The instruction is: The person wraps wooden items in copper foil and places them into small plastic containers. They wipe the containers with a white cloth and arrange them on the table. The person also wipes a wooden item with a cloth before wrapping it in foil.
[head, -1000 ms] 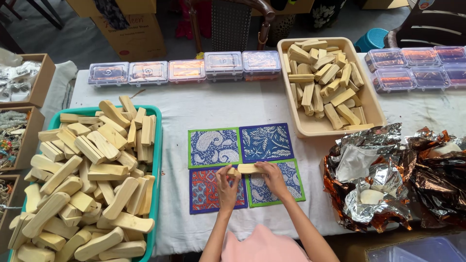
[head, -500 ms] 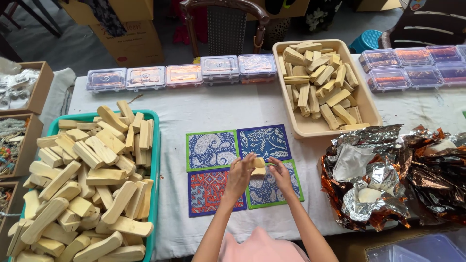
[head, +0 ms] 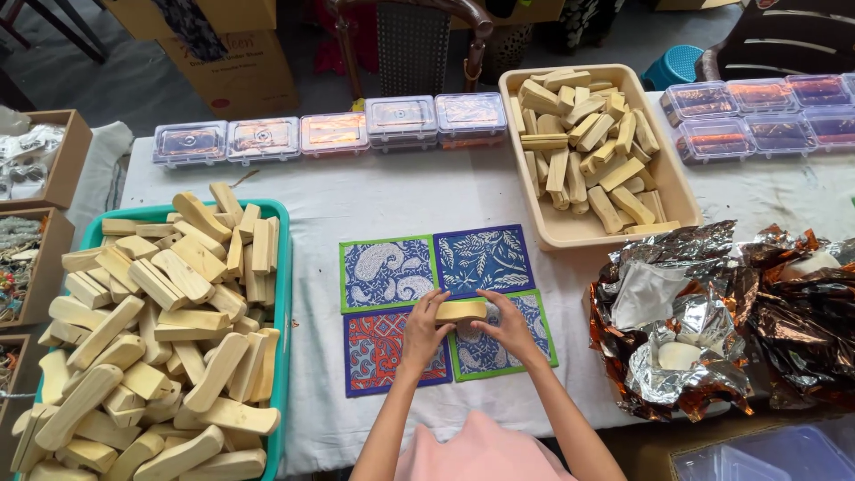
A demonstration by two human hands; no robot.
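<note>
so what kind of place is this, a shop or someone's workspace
Most likely a small craft or packing workspace, not a shop. A cloth-covered table holds a green tray heaped with pale wooden blocks, a beige tray of more, and rows of clear lidded boxes. Both hands hold one block.

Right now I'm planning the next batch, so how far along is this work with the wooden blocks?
Done, it seems: the beige tray already holds a modest pile of blocks. In hand: the left hand and right hand hold one wooden block over the four patterned mats. Left: the green tray is heaped with far more blocks, so most probably remains.
</note>
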